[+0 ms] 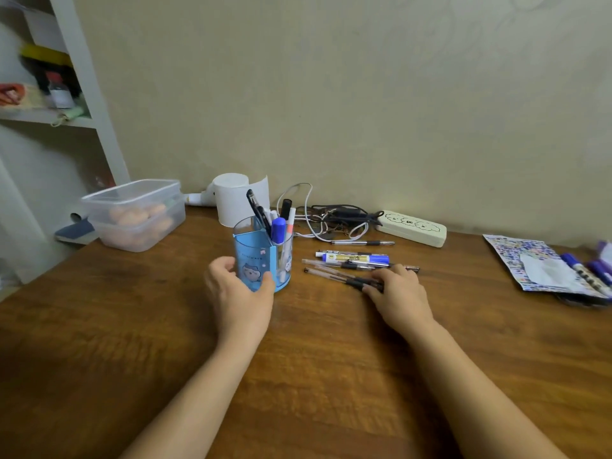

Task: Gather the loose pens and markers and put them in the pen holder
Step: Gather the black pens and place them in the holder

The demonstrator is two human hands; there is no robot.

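A blue see-through pen holder (pixel 256 251) stands on the wooden desk (pixel 165 326) with several pens and a blue-capped marker upright in it. My left hand (pixel 240 293) wraps around its lower front. To its right lie loose pens: a blue and white marker (pixel 356 259), a thin clear pen (pixel 326 262), a separate pen (pixel 362 242) further back, and two clear pens (pixel 331 276) nearest me. My right hand (pixel 399 291) rests on the dark grip ends of those two, fingers curled over them. More purple markers (pixel 587 271) lie at the far right.
A lidded plastic box (pixel 132 213) sits at the back left, a white cup-shaped object (pixel 231 200) behind the holder. Tangled cables (pixel 331 217) and a white power strip (pixel 412 228) lie along the wall. A patterned pouch (pixel 536 263) sits at the right.
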